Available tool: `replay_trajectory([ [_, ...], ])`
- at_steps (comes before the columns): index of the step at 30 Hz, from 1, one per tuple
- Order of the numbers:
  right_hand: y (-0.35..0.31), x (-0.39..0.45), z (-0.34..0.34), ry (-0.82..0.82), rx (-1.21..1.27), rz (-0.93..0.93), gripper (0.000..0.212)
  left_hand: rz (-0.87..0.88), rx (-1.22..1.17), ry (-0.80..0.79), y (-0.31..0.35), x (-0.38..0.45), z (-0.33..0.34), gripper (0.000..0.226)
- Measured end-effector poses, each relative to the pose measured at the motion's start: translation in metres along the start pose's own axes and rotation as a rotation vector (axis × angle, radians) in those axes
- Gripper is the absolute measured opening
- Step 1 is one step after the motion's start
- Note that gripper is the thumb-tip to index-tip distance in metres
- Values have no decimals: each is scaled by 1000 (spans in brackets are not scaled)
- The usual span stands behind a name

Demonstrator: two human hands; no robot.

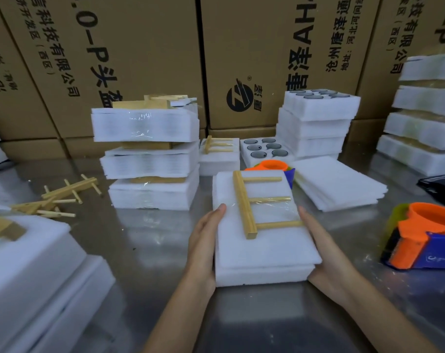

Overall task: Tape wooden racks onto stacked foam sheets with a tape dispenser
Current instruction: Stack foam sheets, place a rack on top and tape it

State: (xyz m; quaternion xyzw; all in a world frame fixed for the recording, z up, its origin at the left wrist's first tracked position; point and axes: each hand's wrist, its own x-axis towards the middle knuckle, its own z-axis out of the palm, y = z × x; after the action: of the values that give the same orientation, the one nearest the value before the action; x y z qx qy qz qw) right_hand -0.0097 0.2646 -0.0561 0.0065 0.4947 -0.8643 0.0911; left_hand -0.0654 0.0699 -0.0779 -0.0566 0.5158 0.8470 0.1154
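Box (129,47) txt "0-P", "AH"

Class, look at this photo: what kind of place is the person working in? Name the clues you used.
Most likely a factory packing area or warehouse. Clues: large printed cardboard cartons walling the back, stacks of taped foam bundles on a metal table, and a tape dispenser beside them.

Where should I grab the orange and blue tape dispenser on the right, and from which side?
Probably by the blue handle of the tape dispenser, coming from the right. It lies at the right of the steel table with its toothed cutter end facing left, towards the foam stack, and the handle runs off towards the frame's right edge. Avoid the serrated end.
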Motion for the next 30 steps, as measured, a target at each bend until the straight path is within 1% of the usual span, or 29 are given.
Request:
replay_trajectory([
  [3, 1, 0, -2, -44, -26, 14, 41, 30, -24, 40, -2, 5, -2, 72],
  [5, 3, 1, -5, -76, -49, 23, 39, 35, -32, 28, -3, 6, -3, 74],
  [7, 4, 3, -8, -105, -37, 36, 44, 35, -56, -2, -4, 8, -5, 74],
  [9, 4, 4, -11, -124, -23, 51, 46, 7, -83, -45, -5, 7, -5, 72],
  [15, 5, 8, -19, -192, -45, 27, 46, -69, -115, -259, 3, 5, -9, 53],
  [18, 5, 10, -16, -176, -49, 6, 45, -58, -137, -328, 4, 8, -13, 50],
  [20, 4, 11, -13, -162, -41, 34, 47, -61, -153, -348, 5, 11, -15, 52],
  [22, 5, 12, -14, -152, -76, 57, 53, -81, -158, -347, 4, 15, -16, 57],
  [25, 6, 13, -17, -145, -74, 62, 55, -85, -149, -324, 2, 21, -17, 62],
  [28, 5, 11, -19, -159, 21, 51, 47, -33, -113, -171, 0, 28, -20, 60],
  [30, 4, 9, -22, -154, 131, 13, 43, 29, -35, -95, -1, 29, -16, 47],
])
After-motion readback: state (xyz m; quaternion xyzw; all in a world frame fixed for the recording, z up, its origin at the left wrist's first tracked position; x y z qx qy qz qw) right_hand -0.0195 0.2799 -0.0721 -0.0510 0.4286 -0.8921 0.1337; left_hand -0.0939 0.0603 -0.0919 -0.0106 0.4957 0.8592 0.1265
